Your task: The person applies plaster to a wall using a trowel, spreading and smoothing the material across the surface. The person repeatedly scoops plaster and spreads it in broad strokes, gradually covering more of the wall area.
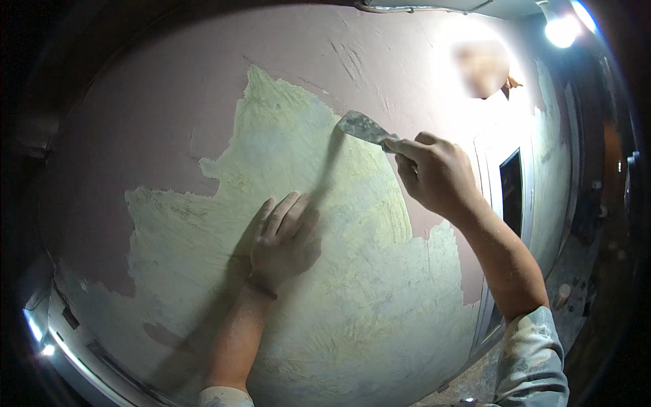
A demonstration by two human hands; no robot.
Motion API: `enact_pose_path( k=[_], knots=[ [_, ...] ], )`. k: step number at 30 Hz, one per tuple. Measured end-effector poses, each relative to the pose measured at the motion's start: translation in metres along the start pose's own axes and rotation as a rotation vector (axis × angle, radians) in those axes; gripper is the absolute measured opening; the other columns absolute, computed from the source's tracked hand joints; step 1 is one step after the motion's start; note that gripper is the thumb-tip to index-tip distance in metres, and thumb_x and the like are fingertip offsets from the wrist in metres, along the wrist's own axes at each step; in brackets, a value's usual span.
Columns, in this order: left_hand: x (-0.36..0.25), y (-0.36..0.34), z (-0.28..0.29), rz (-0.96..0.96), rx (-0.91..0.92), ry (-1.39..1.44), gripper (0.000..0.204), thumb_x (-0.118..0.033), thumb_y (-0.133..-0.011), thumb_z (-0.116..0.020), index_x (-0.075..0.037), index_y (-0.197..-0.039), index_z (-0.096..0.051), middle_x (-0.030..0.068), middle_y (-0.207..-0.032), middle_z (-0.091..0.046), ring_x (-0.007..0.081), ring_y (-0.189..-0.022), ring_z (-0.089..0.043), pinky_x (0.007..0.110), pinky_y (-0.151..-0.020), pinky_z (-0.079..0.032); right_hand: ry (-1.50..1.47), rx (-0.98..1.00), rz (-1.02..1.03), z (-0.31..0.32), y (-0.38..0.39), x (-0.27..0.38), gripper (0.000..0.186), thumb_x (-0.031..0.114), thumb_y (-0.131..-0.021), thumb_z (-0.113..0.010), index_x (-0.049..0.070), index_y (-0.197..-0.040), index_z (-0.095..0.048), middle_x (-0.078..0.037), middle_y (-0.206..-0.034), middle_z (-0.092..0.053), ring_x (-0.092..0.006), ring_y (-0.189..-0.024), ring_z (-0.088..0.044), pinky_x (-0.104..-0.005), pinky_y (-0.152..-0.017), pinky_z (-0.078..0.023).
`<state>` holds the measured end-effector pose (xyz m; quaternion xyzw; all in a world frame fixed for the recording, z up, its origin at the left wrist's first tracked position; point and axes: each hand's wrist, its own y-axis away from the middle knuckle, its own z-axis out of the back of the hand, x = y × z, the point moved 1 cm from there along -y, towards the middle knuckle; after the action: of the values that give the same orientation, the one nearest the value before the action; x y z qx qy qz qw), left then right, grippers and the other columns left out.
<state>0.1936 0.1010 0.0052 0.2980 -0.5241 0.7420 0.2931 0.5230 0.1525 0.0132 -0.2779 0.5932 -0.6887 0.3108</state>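
Note:
My right hand (434, 169) grips a putty knife (365, 127) by its handle, its wide, smeared blade pointing up and left. The blade lies at or close to the border where mauve paint (380, 68) meets a pale greenish bare area (285, 149) of the wall. I cannot tell whether its edge touches the surface. Lower and to the left, my left hand (286, 237) rests with outstretched fingers against the greenish area, holding nothing. A dark band circles that wrist. Ragged edges of paint surround the bare area, and both arms cast shadows on it.
A lit bulb (561, 32) hangs at the upper right, beside strong glare and a blurred round patch. Below that stands a white frame (487, 163) around a dark opening. Along the top edge runs a cable (413, 9). Another light (47, 350) shines at the lower left.

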Motion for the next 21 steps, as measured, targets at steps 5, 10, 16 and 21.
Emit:
enact_pose_path(
  k=[5, 10, 16, 21],
  knots=[
    [0.000, 0.001, -0.003, 0.024, 0.010, -0.014, 0.060, -0.043, -0.102, -0.057, -0.025, -0.158, -0.043, 0.0115, -0.150, -0.056, 0.0346, -0.141, -0.054, 0.060, -0.120, -0.038, 0.030, 0.100, -0.099, -0.003, 0.001, -0.008, 0.025, 0.010, -0.100, -0.064, 0.012, -0.120, -0.080, -0.013, -0.085, -0.074, -0.0212, -0.061, -0.069, -0.0364, -0.058, -0.059],
    [0.000, 0.002, -0.002, 0.029, 0.045, -0.026, 0.056, -0.045, -0.103, -0.056, -0.024, -0.154, -0.049, 0.0115, -0.148, -0.057, 0.0341, -0.142, -0.053, 0.061, -0.120, -0.038, 0.018, 0.012, -0.033, -0.003, 0.004, -0.009, 0.024, 0.012, -0.100, -0.066, 0.015, -0.118, -0.081, -0.012, -0.087, -0.075, -0.0203, -0.062, -0.070, -0.0357, -0.055, -0.058],
    [0.000, 0.001, -0.001, 0.013, 0.028, -0.018, 0.056, -0.043, -0.100, -0.060, -0.020, -0.151, -0.053, 0.0112, -0.148, -0.057, 0.0342, -0.142, -0.053, 0.061, -0.122, -0.036, 0.023, 0.171, -0.191, -0.003, -0.004, -0.005, 0.025, 0.013, -0.101, -0.063, 0.015, -0.118, -0.082, -0.012, -0.084, -0.074, -0.0218, -0.061, -0.070, -0.0353, -0.054, -0.057],
    [-0.001, -0.001, 0.001, 0.016, 0.058, -0.007, 0.057, -0.039, -0.099, -0.063, -0.015, -0.150, -0.052, 0.0109, -0.148, -0.057, 0.0338, -0.143, -0.052, 0.060, -0.123, -0.035, 0.038, 0.002, 0.012, -0.001, -0.008, -0.005, 0.026, 0.012, -0.103, -0.061, 0.014, -0.117, -0.082, -0.012, -0.080, -0.072, -0.0195, -0.059, -0.068, -0.0354, -0.051, -0.056]
  ],
)
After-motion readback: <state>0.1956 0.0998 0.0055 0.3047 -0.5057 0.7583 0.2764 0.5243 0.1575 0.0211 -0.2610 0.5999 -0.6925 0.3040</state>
